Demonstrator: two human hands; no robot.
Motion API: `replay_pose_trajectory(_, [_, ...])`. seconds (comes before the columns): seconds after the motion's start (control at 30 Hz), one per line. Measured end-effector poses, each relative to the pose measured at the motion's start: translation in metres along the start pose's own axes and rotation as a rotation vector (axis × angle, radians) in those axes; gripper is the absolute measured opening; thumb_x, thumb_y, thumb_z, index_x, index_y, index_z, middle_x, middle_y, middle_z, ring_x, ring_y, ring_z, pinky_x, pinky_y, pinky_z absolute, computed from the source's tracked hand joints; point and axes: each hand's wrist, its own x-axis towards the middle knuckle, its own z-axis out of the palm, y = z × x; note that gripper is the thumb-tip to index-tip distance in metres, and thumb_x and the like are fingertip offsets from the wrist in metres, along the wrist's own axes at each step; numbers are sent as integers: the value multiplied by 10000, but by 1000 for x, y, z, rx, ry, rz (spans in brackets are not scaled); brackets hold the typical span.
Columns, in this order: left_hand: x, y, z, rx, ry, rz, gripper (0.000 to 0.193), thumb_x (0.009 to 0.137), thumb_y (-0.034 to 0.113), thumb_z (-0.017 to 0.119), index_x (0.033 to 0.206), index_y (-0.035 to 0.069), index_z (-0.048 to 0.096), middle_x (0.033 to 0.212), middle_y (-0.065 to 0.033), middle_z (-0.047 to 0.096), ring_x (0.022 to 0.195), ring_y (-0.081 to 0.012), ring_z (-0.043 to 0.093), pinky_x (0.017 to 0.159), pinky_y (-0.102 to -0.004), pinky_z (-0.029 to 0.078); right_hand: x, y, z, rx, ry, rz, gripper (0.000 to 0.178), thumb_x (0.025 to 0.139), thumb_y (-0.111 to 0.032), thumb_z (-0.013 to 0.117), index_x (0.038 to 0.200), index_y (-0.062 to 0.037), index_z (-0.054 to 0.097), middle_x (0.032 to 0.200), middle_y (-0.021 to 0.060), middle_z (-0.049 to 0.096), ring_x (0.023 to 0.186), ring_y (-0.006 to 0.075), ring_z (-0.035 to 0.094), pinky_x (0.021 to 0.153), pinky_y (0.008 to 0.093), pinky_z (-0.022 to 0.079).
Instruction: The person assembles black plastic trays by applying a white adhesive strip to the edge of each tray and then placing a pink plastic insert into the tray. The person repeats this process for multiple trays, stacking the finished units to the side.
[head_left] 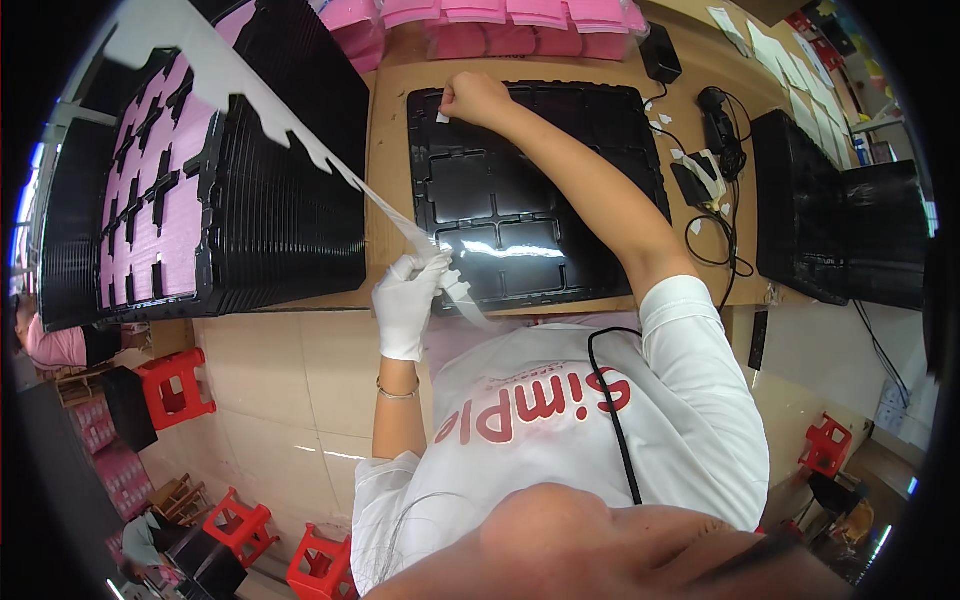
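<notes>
My left hand point(410, 300), in a white glove, is closed on a long white paper strip point(362, 185) with a jagged edge. The strip runs from the hand up to the far left, and a short end hangs below the fingers. Before me a black plastic tray point(465, 191) with shallow compartments lies flat on the table. My right hand point(475, 100), bare, has its fingers pinched together at the tray's far left corner. Just under those fingertips shows a small white piece of paper or sticker point(442, 117), and I cannot tell whether it is still pinched or stuck down.
Tall stacks of black trays point(285, 200) with pink sheets point(190, 130) stand at the left. Pink packs point(530, 40) line the table's far side. Cables point(735, 160) and a black box point(660, 55) lie at the right, beside more black trays point(800, 210). Red stools point(180, 388) are on the floor.
</notes>
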Motion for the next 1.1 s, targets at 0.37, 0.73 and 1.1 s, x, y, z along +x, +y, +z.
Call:
replay_pose_trajectory(0.37, [2,7,7,-245,48,-15,141,895,166,682,837,41,650,792,-19,664,621,-20,521,519,-167,354,-122,-6,-33,1569,-201,142,184,876,-29,545,1039,46,584,1019,179,651,966,264,646,891,353,519])
replay_pose_trajectory(0.73, [-14,31,53,-329,65,47,144,903,159,674,894,17,654,846,-36,685,646,-27,530,543,-169,370,-272,-51,3,910,267,15,101,823,-73,721,911,-35,692,792,4,588,662,65,507,573,204,399])
replay_pose_trajectory(1.1, [-5,14,53,-217,42,70,156,890,149,694,850,12,632,847,-72,685,681,-56,578,577,-188,400,-164,128,-115,266,431,20,146,755,-183,767,821,-68,705,659,7,542,592,107,502,561,259,427])
